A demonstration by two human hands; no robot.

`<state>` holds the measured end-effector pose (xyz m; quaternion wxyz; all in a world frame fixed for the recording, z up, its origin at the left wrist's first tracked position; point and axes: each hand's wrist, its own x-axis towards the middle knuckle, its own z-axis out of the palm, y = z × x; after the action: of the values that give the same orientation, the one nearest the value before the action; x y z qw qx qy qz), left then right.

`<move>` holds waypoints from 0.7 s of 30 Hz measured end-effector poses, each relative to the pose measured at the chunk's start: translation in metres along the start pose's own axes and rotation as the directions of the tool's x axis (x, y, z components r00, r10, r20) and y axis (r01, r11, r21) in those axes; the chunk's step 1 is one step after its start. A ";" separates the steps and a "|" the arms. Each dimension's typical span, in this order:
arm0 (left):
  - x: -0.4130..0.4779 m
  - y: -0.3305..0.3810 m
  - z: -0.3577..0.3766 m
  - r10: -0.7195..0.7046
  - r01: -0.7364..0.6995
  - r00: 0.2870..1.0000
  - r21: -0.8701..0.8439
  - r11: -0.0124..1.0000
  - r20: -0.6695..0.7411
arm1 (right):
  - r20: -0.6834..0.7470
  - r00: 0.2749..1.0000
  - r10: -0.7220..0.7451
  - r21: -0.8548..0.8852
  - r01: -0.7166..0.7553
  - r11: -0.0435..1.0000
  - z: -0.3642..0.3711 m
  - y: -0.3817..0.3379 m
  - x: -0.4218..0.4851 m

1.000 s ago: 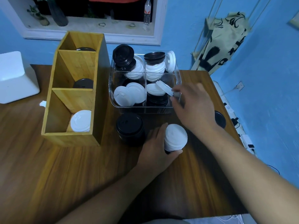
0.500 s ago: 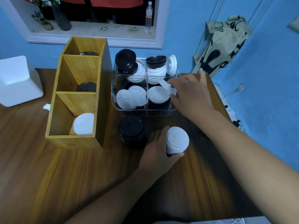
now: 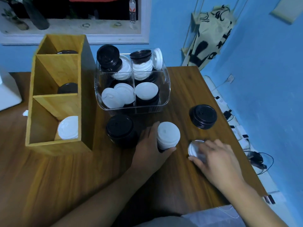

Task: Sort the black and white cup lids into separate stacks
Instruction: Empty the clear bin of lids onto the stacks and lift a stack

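My left hand [image 3: 150, 148] grips a stack of white lids [image 3: 168, 136] standing on the wooden table [image 3: 65, 177]. My right hand [image 3: 214, 158] holds a single white lid [image 3: 194, 147] down at the table surface, right of that stack. One stack of black lids [image 3: 120, 130] stands left of my left hand, another black stack [image 3: 203, 116] to the far right. A clear divided bin [image 3: 165, 95] behind them holds several mixed black and white lids.
A wooden three-compartment organizer [image 3: 57, 95] stands at the left, with a white lid [image 3: 68, 127] in its near slot and black lids in the other two. Cables and a power strip [image 3: 237, 133] lie past the table's right edge. A white box [image 3: 8, 95] sits far left.
My right hand has come back from the clear bin with a white lid and brought it down to the table right of the white stack. The left hand has stayed on the white stack.
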<state>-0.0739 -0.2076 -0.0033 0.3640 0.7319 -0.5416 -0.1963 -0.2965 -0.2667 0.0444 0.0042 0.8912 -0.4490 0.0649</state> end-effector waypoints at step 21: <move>-0.001 0.000 0.000 0.012 -0.012 1.000 -0.010 1.000 -0.006 | 0.340 0.926 -0.163 0.433 0.000 0.902 0.003 0.030 -0.005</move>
<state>-0.0740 -0.2067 -0.0036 0.3706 0.7274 -0.5438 -0.1946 -0.3233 -0.2803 0.0397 -0.2714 0.8849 -0.3786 -0.0071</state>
